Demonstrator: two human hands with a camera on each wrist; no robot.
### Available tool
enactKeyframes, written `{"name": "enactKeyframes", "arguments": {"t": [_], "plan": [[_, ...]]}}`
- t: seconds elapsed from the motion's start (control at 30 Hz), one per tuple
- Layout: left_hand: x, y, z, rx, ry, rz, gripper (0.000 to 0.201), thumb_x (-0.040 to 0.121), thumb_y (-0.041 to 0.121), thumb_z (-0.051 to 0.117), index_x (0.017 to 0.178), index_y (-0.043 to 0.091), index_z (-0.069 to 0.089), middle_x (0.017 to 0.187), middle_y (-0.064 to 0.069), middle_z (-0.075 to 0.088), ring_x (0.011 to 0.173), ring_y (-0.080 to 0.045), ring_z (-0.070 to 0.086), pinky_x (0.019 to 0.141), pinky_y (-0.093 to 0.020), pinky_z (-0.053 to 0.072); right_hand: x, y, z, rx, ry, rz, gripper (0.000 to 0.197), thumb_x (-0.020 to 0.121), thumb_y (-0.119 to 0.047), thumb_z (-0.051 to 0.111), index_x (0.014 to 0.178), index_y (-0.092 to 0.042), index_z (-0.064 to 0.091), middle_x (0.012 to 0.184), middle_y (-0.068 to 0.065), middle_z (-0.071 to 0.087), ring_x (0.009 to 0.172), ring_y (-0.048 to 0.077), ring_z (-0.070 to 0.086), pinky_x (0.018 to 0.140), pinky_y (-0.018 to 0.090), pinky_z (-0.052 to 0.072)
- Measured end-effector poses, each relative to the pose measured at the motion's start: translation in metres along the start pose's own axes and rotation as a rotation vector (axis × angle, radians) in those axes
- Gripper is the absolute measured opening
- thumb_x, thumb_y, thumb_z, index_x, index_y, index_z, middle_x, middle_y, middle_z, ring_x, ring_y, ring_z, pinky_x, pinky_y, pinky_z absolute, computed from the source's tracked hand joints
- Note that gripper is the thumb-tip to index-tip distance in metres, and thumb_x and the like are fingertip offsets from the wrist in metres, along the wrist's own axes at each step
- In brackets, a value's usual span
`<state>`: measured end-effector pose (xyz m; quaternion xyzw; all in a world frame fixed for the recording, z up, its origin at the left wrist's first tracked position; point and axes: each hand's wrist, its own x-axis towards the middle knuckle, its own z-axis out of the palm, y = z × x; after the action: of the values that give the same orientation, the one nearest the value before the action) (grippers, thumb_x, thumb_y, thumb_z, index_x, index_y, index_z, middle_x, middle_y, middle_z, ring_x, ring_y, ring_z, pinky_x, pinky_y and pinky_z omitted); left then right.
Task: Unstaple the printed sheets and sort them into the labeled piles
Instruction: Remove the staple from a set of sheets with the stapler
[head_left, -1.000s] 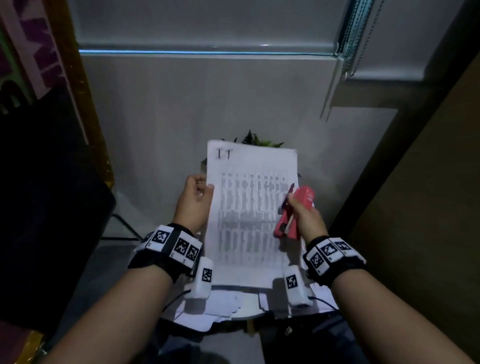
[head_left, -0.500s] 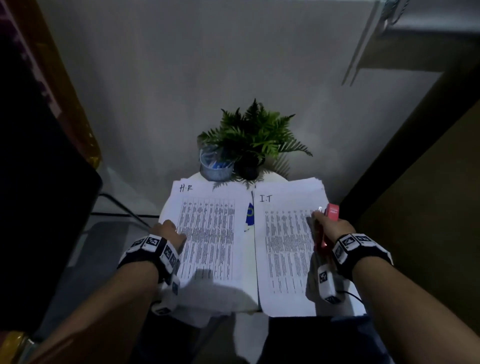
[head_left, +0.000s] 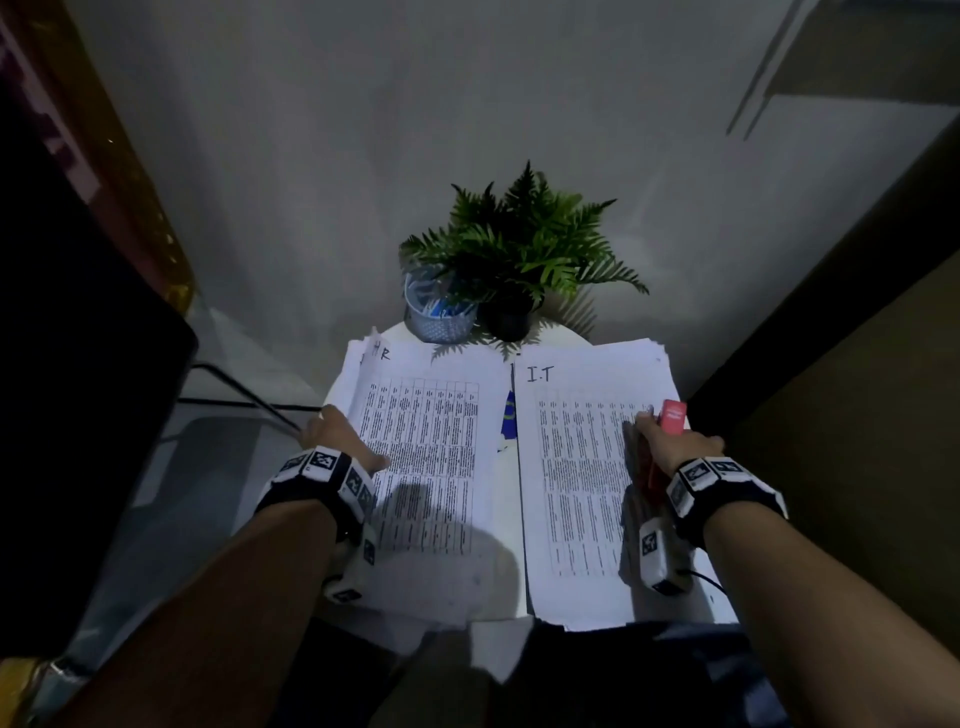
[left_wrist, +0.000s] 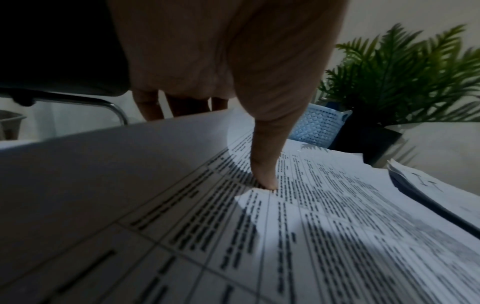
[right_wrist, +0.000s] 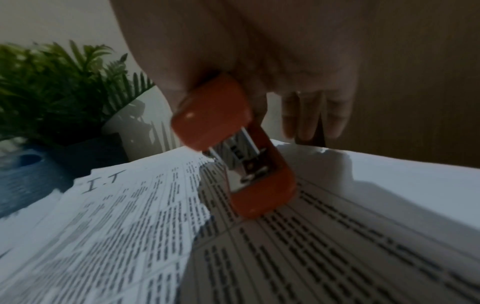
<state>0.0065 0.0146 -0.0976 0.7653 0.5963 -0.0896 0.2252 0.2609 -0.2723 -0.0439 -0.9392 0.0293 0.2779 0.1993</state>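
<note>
Two stacks of printed tables lie side by side on a small white table (head_left: 501, 499). The HR pile (head_left: 431, 457) is on the left and the I.T pile (head_left: 576, 467) on the right. My left hand (head_left: 340, 439) holds the left edge of the HR pile (left_wrist: 337, 226): the thumb (left_wrist: 265, 174) presses on top and the fingers (left_wrist: 179, 107) reach behind the raised paper edge. My right hand (head_left: 662, 434) rests at the right edge of the I.T pile (right_wrist: 116, 226) and grips a red stapler (head_left: 672, 415), whose metal jaw (right_wrist: 241, 162) hangs just above the top sheet.
A fern in a black pot (head_left: 519, 260) and a blue mesh basket (head_left: 439, 317) stand at the table's far edge, close to the wall. A small blue item (head_left: 510, 413) shows between the piles. A black chair (head_left: 78, 364) is at left, a brown panel (head_left: 857, 389) at right.
A second ago both hands held an I.T sheet up in front of me. It now lies on the I.T pile, and my left hand has moved to the HR pile's left edge.
</note>
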Motion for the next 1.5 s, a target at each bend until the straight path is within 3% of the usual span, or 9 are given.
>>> {"name": "enactKeyframes", "arguments": {"t": [0.13,0.3,0.53,0.67,0.87,1.07,1.17,1.33,1.5], "plan": [[-0.016,0.004,0.0,-0.061,0.138,0.077,0.032,0.085,0.023,0.061,0.108,0.003,0.052,0.115,-0.023,0.052,0.105,-0.04,0.052,0.087,-0.047,0.048,-0.011,-0.005,0.004,-0.014,0.07,-0.112,0.074,0.086,-0.066,0.041,0.13,-0.006,0.052,0.129,0.025,0.039,0.118,0.042,0.044,0.103,0.038,0.034],[-0.041,-0.005,-0.023,-0.408,0.335,0.175,0.022,0.079,0.029,0.068,0.094,0.014,0.069,0.118,-0.01,0.05,0.102,-0.033,0.054,0.094,-0.044,0.046,-0.045,-0.023,0.01,0.158,0.039,-0.328,0.058,0.086,-0.059,0.05,0.107,-0.006,0.064,0.114,0.023,0.053,0.109,0.037,0.054,0.1,0.038,0.041],[-0.107,-0.01,-0.061,-1.107,0.282,0.433,0.028,0.082,0.002,0.068,0.068,0.024,0.056,0.116,0.009,0.04,0.093,-0.003,0.053,0.09,-0.025,0.043,-0.113,-0.035,0.021,0.522,-0.234,-0.575,0.035,0.089,-0.044,0.057,0.087,-0.01,0.065,0.079,0.006,0.068,0.062,0.011,0.062,0.048,0.014,0.044],[-0.143,-0.004,-0.079,-1.216,0.219,0.57,0.021,0.086,-0.002,0.061,0.08,0.017,0.06,0.108,0.002,0.054,0.086,0.005,0.058,0.079,-0.009,0.045,-0.14,-0.032,0.019,0.719,-0.32,-0.584,0.017,0.09,-0.036,0.059,0.096,-0.02,0.06,0.085,0.0,0.064,0.07,0.009,0.06,0.052,0.016,0.046],[-0.173,0.017,-0.09,-1.265,0.116,0.627,0.013,0.087,0.016,0.062,0.096,0.021,0.055,0.098,-0.005,0.066,0.089,-0.01,0.063,0.086,-0.026,0.049,-0.149,-0.029,-0.015,0.912,-0.311,-0.57,0.029,0.084,-0.045,0.062,0.083,-0.017,0.066,0.071,0.005,0.07,0.065,0.022,0.065,0.069,0.034,0.053],[-0.172,0.033,-0.076,-0.965,0.037,0.53,0.038,0.085,0.009,0.063,0.108,0.027,0.037,0.109,-0.001,0.055,0.094,-0.016,0.056,0.077,-0.026,0.046,-0.132,-0.036,-0.048,0.652,-0.104,-0.474,0.045,0.082,-0.063,0.055,0.078,-0.018,0.061,0.079,0.001,0.066,0.068,0.013,0.062,0.059,0.022,0.044],[-0.162,0.034,-0.057,-0.825,-0.062,0.489,0.036,0.089,0.009,0.06,0.109,0.027,0.036,0.12,0.0,0.048,0.105,-0.019,0.052,0.082,-0.032,0.045,-0.12,-0.041,-0.041,0.486,-0.005,-0.406,0.074,0.062,-0.079,0.051,0.091,-0.012,0.065,0.098,0.01,0.067,0.083,0.024,0.066,0.081,0.033,0.053],[-0.139,0.028,-0.022,-0.413,-0.155,0.357,0.027,0.092,0.013,0.056,0.113,0.02,0.04,0.065,-0.004,0.047,0.048,-0.02,0.042,0.048,-0.028,0.036,-0.11,-0.043,-0.008,0.184,-0.024,-0.395,0.033,0.077,-0.032,0.063,0.1,-0.01,0.062,0.106,0.019,0.064,0.092,0.033,0.062,0.087,0.04,0.051],[-0.122,0.019,-0.017,0.058,-0.329,0.377,0.033,0.091,0.029,0.057,0.118,0.015,0.043,0.087,-0.005,0.056,0.07,-0.021,0.055,0.056,-0.027,0.041,-0.113,-0.047,0.037,-0.078,-0.192,-0.434,0.046,0.083,-0.032,0.066,0.109,-0.011,0.035,0.098,0.009,0.051,0.082,0.025,0.051,0.07,0.03,0.039]]}}
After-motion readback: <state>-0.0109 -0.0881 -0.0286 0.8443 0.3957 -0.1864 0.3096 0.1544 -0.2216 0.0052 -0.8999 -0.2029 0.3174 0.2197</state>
